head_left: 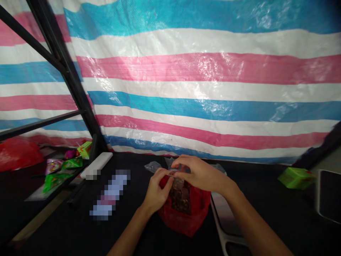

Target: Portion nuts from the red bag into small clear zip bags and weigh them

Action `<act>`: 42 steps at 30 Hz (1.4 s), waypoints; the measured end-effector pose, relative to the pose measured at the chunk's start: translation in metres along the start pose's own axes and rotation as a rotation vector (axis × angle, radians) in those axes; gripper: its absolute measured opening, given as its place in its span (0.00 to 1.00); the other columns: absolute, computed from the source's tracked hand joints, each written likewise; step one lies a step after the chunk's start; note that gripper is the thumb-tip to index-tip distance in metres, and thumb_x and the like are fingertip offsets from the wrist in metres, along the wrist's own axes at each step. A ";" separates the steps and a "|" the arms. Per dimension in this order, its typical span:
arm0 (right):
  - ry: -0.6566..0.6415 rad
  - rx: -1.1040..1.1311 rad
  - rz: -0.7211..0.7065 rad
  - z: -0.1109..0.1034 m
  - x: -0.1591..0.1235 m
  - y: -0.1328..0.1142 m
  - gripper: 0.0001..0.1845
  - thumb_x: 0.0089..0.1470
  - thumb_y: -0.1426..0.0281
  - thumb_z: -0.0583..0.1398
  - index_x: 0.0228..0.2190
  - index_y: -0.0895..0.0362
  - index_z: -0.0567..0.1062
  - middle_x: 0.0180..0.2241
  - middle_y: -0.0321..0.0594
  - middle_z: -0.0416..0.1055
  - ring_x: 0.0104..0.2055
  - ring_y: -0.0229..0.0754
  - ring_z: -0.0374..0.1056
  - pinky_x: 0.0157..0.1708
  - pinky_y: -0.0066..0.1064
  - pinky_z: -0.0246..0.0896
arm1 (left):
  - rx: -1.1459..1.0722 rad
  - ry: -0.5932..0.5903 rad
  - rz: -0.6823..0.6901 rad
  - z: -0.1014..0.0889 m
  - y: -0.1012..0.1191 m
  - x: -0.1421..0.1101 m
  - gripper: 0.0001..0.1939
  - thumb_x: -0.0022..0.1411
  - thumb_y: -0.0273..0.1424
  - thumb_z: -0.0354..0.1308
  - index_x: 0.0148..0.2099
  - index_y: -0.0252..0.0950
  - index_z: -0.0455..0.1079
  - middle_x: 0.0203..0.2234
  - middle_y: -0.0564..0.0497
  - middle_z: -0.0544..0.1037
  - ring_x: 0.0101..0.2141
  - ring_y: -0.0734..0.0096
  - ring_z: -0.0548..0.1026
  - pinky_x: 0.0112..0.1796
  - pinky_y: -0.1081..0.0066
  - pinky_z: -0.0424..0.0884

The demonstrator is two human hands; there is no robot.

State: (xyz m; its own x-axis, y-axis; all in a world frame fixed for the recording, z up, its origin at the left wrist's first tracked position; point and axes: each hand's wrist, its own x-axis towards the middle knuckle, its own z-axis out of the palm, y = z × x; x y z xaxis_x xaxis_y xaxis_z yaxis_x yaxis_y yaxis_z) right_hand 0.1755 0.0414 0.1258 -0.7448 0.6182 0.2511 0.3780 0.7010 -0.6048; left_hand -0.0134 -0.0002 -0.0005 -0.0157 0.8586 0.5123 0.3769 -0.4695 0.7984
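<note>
A red plastic bag [186,222] sits on the black tabletop, its mouth spread open. Inside it lies a small clear plastic bag [180,201] of brown, crumbly bits; what they are I cannot make out. My left hand [157,190] pinches the clear bag's upper edge from the left, thumb and fingers closed. From the right, my right hand [198,174] reaches over the red bag and grips the same edge, fingertips close to the left hand's. Loose clear plastic [153,166] sticks out behind the hands. Under my right forearm is a flat device with a metal plate [226,213], partly hidden.
A white bar-shaped object [98,164] and a blurred-out item [110,195] lie to the left. Beyond the black metal frame [71,85] are green packets [55,181] and another red bag [20,153]. At right stand a green box [296,177] and a pale-rimmed dark object [330,195]. Striped sheeting [199,67] hangs behind.
</note>
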 end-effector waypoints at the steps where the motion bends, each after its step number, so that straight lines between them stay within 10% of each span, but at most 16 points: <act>1: -0.016 0.007 0.014 -0.001 -0.001 0.003 0.07 0.63 0.66 0.62 0.42 0.50 0.80 0.39 0.36 0.78 0.38 0.41 0.73 0.38 0.30 0.65 | -0.010 0.012 -0.011 -0.001 -0.001 0.000 0.08 0.70 0.32 0.56 0.42 0.40 0.77 0.39 0.47 0.80 0.42 0.61 0.78 0.46 0.64 0.73; 9: 0.030 0.058 0.027 0.005 0.003 0.021 0.11 0.63 0.74 0.58 0.45 0.51 0.77 0.35 0.35 0.79 0.34 0.39 0.74 0.36 0.29 0.64 | -0.064 0.001 -0.014 -0.002 0.007 -0.001 0.13 0.72 0.35 0.53 0.52 0.40 0.76 0.48 0.45 0.80 0.50 0.59 0.77 0.54 0.63 0.70; 17: 0.031 0.040 -0.042 0.012 0.005 0.026 0.24 0.60 0.79 0.57 0.55 0.49 0.70 0.37 0.34 0.76 0.36 0.39 0.72 0.39 0.30 0.64 | -0.240 0.127 -0.223 0.005 -0.001 0.000 0.18 0.71 0.43 0.55 0.45 0.35 0.80 0.34 0.50 0.81 0.35 0.65 0.77 0.36 0.72 0.71; 42: 0.030 0.022 -0.100 0.014 0.005 0.024 0.30 0.61 0.80 0.56 0.61 0.47 0.66 0.37 0.34 0.74 0.37 0.39 0.71 0.42 0.33 0.66 | -0.241 0.142 -0.206 0.004 -0.001 0.002 0.18 0.72 0.42 0.54 0.44 0.35 0.79 0.33 0.50 0.80 0.34 0.68 0.75 0.36 0.74 0.70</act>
State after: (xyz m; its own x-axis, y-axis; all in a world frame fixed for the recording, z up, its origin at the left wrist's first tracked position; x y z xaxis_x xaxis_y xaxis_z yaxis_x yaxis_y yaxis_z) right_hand 0.1727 0.0565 0.1022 -0.7612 0.5564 0.3333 0.2903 0.7518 -0.5920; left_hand -0.0103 0.0026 -0.0011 -0.2034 0.9113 0.3581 0.1231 -0.3390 0.9327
